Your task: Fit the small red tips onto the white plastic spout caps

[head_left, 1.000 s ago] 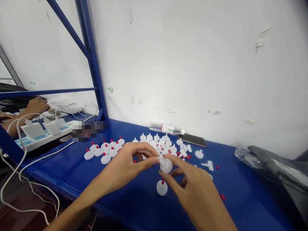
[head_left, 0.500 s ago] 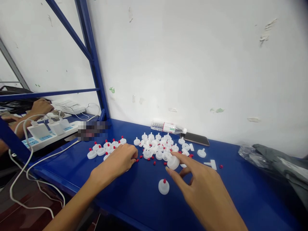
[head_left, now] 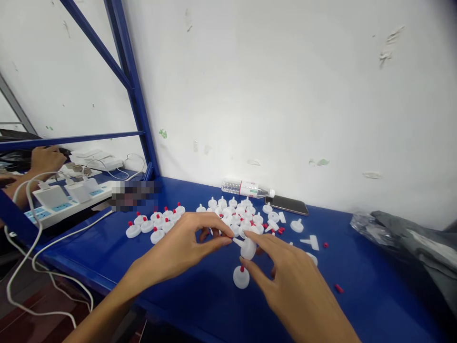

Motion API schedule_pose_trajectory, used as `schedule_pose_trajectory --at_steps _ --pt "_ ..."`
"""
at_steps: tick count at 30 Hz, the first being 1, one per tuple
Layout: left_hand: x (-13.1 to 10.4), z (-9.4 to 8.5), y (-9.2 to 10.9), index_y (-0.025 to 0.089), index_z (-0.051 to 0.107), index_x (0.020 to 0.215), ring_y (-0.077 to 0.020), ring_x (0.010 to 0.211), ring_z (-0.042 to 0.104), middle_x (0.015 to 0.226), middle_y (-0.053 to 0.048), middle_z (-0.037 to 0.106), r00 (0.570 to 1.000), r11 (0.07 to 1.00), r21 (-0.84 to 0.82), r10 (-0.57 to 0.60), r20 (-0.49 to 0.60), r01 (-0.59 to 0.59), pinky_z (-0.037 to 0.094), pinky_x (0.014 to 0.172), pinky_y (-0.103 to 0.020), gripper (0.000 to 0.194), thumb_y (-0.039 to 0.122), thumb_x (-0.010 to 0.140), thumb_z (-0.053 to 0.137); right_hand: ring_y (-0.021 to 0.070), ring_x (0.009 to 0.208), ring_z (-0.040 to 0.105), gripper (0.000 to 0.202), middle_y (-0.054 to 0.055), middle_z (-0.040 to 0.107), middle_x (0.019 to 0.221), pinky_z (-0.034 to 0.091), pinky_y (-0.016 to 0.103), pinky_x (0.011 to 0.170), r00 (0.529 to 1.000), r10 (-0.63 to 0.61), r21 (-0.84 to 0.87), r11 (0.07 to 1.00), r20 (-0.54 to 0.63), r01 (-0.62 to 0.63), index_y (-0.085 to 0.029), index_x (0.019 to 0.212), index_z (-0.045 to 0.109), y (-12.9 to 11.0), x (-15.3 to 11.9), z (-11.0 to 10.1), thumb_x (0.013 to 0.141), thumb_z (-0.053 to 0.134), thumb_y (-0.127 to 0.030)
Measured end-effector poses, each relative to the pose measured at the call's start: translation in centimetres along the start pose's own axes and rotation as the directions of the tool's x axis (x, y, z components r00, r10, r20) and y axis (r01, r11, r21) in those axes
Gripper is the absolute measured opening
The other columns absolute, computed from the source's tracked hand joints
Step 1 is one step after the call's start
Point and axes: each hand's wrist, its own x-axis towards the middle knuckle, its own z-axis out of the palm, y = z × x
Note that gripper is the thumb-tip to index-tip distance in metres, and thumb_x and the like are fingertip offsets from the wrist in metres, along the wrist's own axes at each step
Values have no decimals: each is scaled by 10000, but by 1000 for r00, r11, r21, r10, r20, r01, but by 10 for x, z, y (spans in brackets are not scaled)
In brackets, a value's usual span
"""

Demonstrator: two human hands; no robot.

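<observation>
Now that it's up off the blue table (head_left: 200, 297), your left hand (head_left: 183, 245) is back beside your right hand (head_left: 294, 269), so both are at one piece again. Right thumb and fingers grip the white cap (head_left: 249, 249) just above the table: round, milky, spout tilted toward your left. Left fingertips look pinched on a red bit (head_left: 233, 237), barely visible at the spout's tip.

The left hand (head_left: 183, 242) and right hand (head_left: 289, 274) are both bare, with slender fingers (head_left: 214, 223) that taper to narrow tips (their nails are too small to make out). The left wrist (head_left: 140, 277) looks slim, its forearm (head_left: 107, 309) uncovered.
</observation>
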Motion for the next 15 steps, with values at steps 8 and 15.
schedule_pose_trajectory --at_steps 8,15 --pt "2 9 -1 270 786 975 -142 809 636 937 5 748 999 994 -106 18 -38 -22 467 720 -267 146 360 942 675 216 658 718 392 30 792 1018 535 315 580 1000 -11 36 999 12 10 -275 1255 722 -1 0 -6 865 671 -276" --pt "1 12 5 271 802 988 -147 762 642 930 -5 771 999 992 -124 -14 -43 9 474 673 -265 144 316 933 677 159 507 633 375 12 785 977 510 303 564 999 -8 90 996 45 4 -279 1256 711 -4 0 -9 887 642 -277"
